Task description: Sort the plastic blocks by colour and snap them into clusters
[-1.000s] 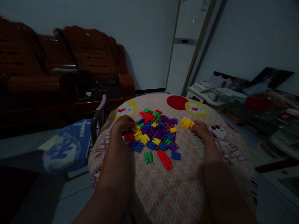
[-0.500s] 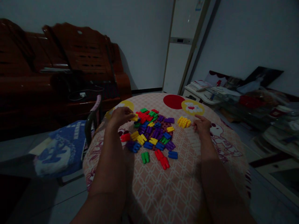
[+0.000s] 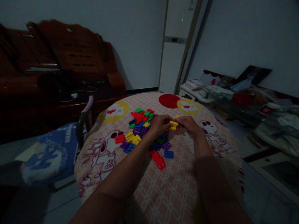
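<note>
Over the right side of the pile, my left hand (image 3: 160,125) and my right hand (image 3: 190,125) meet with closed fingers. Between them show yellow plastic building blocks (image 3: 173,125). My left fingers pinch a yellow block from the left, while my right fingers grip the joined yellow blocks from the right. The fingers hide much of these pieces, so whether they are joined to each other I cannot tell. Beside my left wrist lies a heap of loose building blocks, with red ones (image 3: 139,117), purple ones (image 3: 136,130) and yellow ones (image 3: 133,137).
A patterned cloth covers the round table (image 3: 177,180). Nearer me lie a red pair of blocks (image 3: 157,159) and a blue block (image 3: 168,154). A chair with a blue cushion (image 3: 53,152) stands left, a wooden sofa (image 3: 77,59) behind, a cluttered glass table (image 3: 247,105) right.
My left hand has moved right from the pile's far left with a yellow block. My right hand has closed on the yellow cluster, and the two hands have come together. The view has shifted slightly.
</note>
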Motion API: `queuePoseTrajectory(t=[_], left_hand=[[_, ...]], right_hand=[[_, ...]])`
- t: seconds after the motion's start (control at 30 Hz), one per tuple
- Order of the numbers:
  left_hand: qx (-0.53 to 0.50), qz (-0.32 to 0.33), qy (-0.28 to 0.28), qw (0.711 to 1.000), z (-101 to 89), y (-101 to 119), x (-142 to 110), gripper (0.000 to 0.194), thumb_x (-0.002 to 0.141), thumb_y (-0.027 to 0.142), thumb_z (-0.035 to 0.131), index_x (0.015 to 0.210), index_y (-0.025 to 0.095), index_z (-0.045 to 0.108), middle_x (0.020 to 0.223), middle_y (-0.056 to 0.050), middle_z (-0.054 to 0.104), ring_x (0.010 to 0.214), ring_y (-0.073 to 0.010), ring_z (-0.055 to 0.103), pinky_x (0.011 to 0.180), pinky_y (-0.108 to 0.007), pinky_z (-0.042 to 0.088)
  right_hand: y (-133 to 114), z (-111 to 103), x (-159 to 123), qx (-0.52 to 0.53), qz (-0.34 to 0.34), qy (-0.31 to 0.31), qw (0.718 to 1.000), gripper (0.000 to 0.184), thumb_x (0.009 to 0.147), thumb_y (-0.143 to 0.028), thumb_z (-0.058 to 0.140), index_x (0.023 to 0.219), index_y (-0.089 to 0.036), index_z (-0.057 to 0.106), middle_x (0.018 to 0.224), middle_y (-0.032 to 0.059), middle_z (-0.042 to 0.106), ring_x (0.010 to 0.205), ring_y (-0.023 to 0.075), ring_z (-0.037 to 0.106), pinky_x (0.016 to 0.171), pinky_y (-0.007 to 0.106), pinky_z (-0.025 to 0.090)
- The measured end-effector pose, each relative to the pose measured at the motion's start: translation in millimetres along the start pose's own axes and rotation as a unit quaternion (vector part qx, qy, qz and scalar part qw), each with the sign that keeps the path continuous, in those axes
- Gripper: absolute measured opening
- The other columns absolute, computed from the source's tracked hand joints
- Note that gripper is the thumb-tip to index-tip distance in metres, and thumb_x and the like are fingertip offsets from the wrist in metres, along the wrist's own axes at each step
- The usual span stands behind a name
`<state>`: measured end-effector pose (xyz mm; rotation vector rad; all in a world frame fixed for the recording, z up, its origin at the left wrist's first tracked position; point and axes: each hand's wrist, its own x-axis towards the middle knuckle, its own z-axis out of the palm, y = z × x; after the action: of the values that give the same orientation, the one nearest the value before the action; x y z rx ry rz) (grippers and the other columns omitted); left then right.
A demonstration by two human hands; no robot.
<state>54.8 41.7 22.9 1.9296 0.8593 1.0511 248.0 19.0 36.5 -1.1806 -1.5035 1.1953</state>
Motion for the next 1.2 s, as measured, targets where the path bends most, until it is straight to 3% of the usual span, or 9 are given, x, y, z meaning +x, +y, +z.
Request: queuePoseTrajectory(t=[0.1, 0.2, 0.3, 0.47, 0.83, 0.93, 1.1, 1.2], left_hand=[[0.006, 0.001, 0.024, 1.000, 2.6, -0.8, -2.2, 0.018, 0.073, 0.013, 0.068, 0.091, 0.015, 0.071, 0.081, -0.002, 0.074, 0.073, -0.0147, 0.068, 0.065, -0.023, 0.052], [0.016, 0.001, 0.050, 0.999, 1.2, -0.5, -2.6, 0.018, 0.072, 0.011, 0.069, 0.090, 0.015, 0.071, 0.083, -0.003, 0.074, 0.076, -0.0158, 0.069, 0.069, -0.025, 0.053], [0.018, 0.001, 0.065, 0.998, 1.4, 0.2, -2.6, 0.018, 0.072, 0.008, 0.068, 0.088, 0.015, 0.070, 0.084, -0.003, 0.074, 0.076, -0.0157, 0.070, 0.069, -0.025, 0.053], [0.016, 0.010, 0.099, 0.995, 8.5, 1.2, -4.0, 0.019, 0.071, 0.004, 0.065, 0.086, 0.015, 0.069, 0.087, -0.004, 0.072, 0.078, -0.0147, 0.069, 0.071, -0.024, 0.053], [0.071, 0.013, 0.117, 0.991, 16.4, 9.6, -7.0, 0.017, 0.073, 0.007, 0.068, 0.087, 0.015, 0.068, 0.086, -0.004, 0.071, 0.076, -0.0148, 0.066, 0.070, -0.025, 0.052], [0.075, 0.013, 0.122, 0.990, 5.6, 10.3, -4.3, 0.019, 0.074, 0.008, 0.066, 0.091, 0.016, 0.068, 0.090, -0.004, 0.073, 0.080, -0.0155, 0.068, 0.073, -0.026, 0.054], [0.071, -0.013, 0.181, 0.981, -25.9, 10.2, 1.0, 0.017, 0.076, 0.013, 0.064, 0.092, 0.016, 0.069, 0.094, -0.004, 0.075, 0.081, -0.0160, 0.070, 0.074, -0.027, 0.056], [0.067, -0.024, 0.194, 0.978, -35.5, 9.4, 1.4, 0.016, 0.076, 0.014, 0.064, 0.091, 0.015, 0.069, 0.092, -0.004, 0.075, 0.078, -0.0158, 0.070, 0.071, -0.026, 0.055]], right_hand=[[1.0, -0.1, -0.6, -0.010, 0.001, -0.033, 0.999, 0.045, 0.069, -0.059, 0.077, 0.070, -0.014, 0.072, 0.054, 0.0043, 0.067, 0.038, 0.0092, 0.049, 0.039, 0.021, 0.036], [1.1, -1.0, -1.8, 0.025, -0.003, -0.035, 0.999, 0.041, 0.064, -0.049, 0.083, 0.084, -0.014, 0.075, 0.066, 0.0030, 0.071, 0.045, 0.0094, 0.054, 0.042, 0.021, 0.041], [-1.6, 0.6, -3.1, 0.053, 0.008, -0.045, 0.998, 0.046, 0.059, -0.041, 0.087, 0.096, -0.015, 0.075, 0.072, 0.0022, 0.073, 0.049, 0.0106, 0.058, 0.045, 0.021, 0.046], [-5.3, 3.4, -3.6, 0.043, 0.022, -0.072, 0.996, 0.051, 0.057, -0.038, 0.088, 0.100, -0.013, 0.073, 0.069, 0.0017, 0.071, 0.050, 0.0128, 0.061, 0.045, 0.023, 0.049], [-5.1, -4.1, -5.4, 0.019, 0.017, -0.062, 0.998, 0.040, 0.055, -0.038, 0.090, 0.083, -0.014, 0.074, 0.066, 0.0028, 0.072, 0.051, 0.0133, 0.063, 0.048, 0.023, 0.051], [-2.3, -15.6, -6.5, 0.024, 0.007, -0.002, 1.000, 0.041, 0.052, -0.039, 0.090, 0.081, -0.014, 0.074, 0.063, 0.0015, 0.071, 0.047, 0.0120, 0.061, 0.046, 0.022, 0.051], [16.0, -52.2, -8.8, 0.015, -0.027, 0.236, 0.971, 0.044, 0.046, -0.038, 0.092, 0.077, -0.015, 0.071, 0.059, 0.0017, 0.068, 0.047, 0.0130, 0.060, 0.041, 0.022, 0.047], [27.7, -63.5, -9.8, -0.034, -0.004, 0.272, 0.962, 0.041, 0.046, -0.037, 0.089, 0.076, -0.015, 0.071, 0.058, 0.0009, 0.067, 0.046, 0.0130, 0.058, 0.040, 0.022, 0.045]])
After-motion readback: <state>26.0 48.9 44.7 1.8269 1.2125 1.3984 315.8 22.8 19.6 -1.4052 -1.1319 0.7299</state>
